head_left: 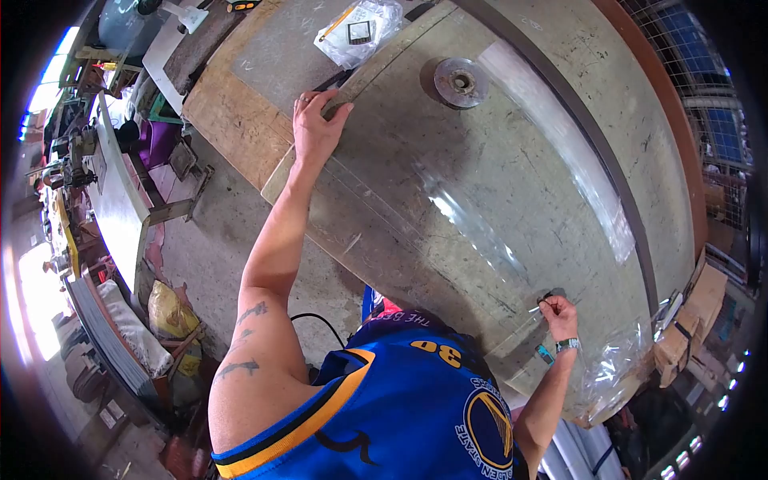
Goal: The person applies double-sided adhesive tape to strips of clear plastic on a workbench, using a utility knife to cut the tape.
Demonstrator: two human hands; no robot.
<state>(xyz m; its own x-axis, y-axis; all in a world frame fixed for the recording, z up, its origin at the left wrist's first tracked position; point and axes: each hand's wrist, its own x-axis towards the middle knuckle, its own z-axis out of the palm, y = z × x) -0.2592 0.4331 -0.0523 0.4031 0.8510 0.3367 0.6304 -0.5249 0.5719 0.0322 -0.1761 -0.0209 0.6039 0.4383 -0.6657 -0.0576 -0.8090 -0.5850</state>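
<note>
A wide worktable [384,144] fills the middle of the view, with a clear, shiny plastic piece [472,224] lying across it. At the table's left edge is my left hand [318,126], its thumb and fingers apart and nothing between them, close to a small dark object partly behind the fingers. Near the right side of the table my right hand [559,314] is closed in a pinch on a small dark item, too small to name. A blue-green object [545,354] lies on the table beside the right wrist.
A metal disc [462,82] stands near the table's far side. Beyond it runs a long clear strip [560,136] beside a dark curved rail [616,176]. A plastic bag [364,32] lies at the top, more clear plastic [616,364] at lower right, cardboard [690,324] beyond.
</note>
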